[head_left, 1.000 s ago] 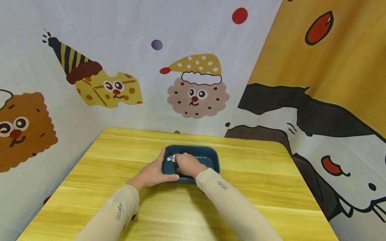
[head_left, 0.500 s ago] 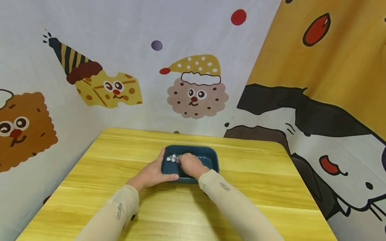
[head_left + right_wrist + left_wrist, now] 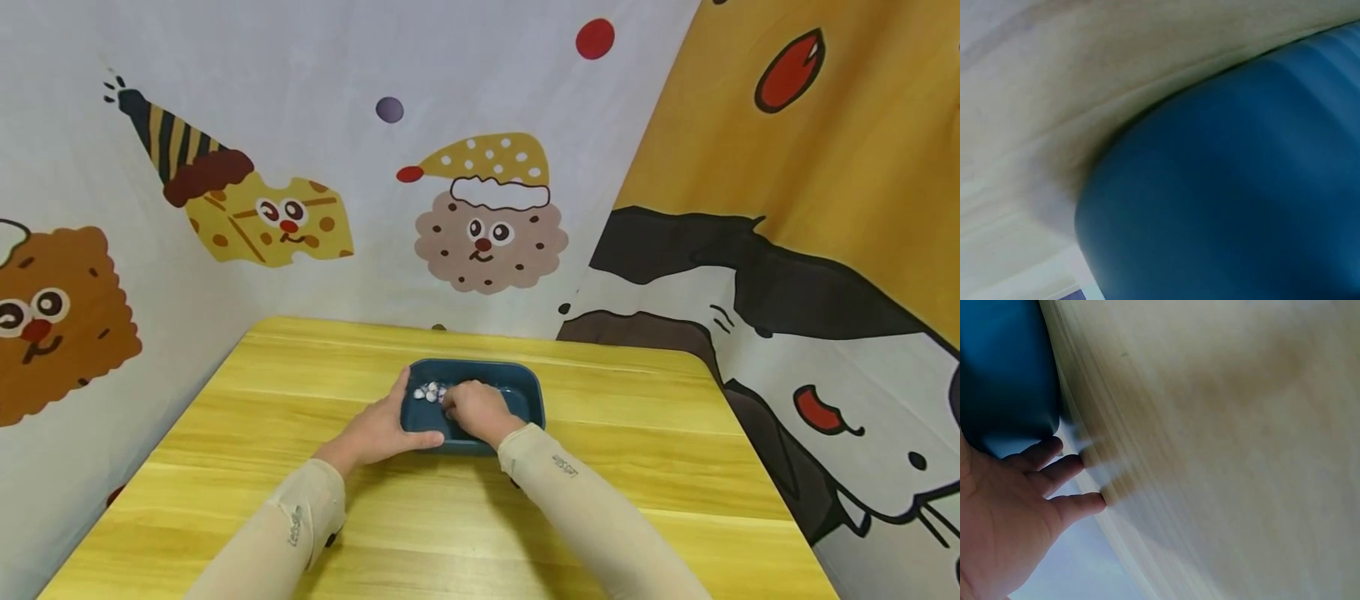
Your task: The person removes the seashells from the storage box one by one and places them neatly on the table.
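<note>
Small, roundish white pieces point(image 3: 430, 392) cluster at the left end of a smooth, deep-blue tray point(image 3: 517, 401) with rounded corners. The left hand point(image 3: 377, 431) is spread, thumb along the near rim, fingers at the left end. The right hand point(image 3: 482, 412) dips inside beside the pieces, fingers curled; whether it pinches one cannot be told. Beneath lies a wood-grained table point(image 3: 637, 475). Only the head view shows the pieces; the left wrist view adds three outstretched fingers point(image 3: 1079, 507), the right wrist view the tray's curved outer wall.
</note>
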A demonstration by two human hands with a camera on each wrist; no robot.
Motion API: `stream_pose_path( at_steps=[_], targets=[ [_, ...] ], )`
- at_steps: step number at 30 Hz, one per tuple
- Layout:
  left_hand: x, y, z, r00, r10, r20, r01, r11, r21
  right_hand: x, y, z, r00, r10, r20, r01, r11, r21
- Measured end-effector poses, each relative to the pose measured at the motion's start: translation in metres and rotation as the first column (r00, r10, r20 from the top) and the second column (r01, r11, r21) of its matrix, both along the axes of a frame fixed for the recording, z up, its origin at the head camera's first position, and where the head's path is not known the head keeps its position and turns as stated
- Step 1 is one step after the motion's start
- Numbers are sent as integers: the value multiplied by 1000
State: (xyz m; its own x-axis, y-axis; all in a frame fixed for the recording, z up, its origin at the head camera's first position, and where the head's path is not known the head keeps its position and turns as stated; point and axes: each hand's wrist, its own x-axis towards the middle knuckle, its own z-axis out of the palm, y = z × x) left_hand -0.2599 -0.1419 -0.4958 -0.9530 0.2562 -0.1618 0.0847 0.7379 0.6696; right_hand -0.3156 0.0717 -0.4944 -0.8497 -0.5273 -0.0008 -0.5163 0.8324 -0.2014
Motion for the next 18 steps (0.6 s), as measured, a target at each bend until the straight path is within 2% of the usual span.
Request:
stream_pose_path(
  at_steps=[9, 18],
  targets=[
    [0, 1, 1, 1000, 1, 0, -1, 1000, -1, 3, 5, 1, 999, 35, 21, -34, 998, -44],
    [1, 1, 1, 1000, 10, 9, -10, 1000, -3, 4, 7, 0, 999, -10, 42, 13, 999, -52]
  ],
)
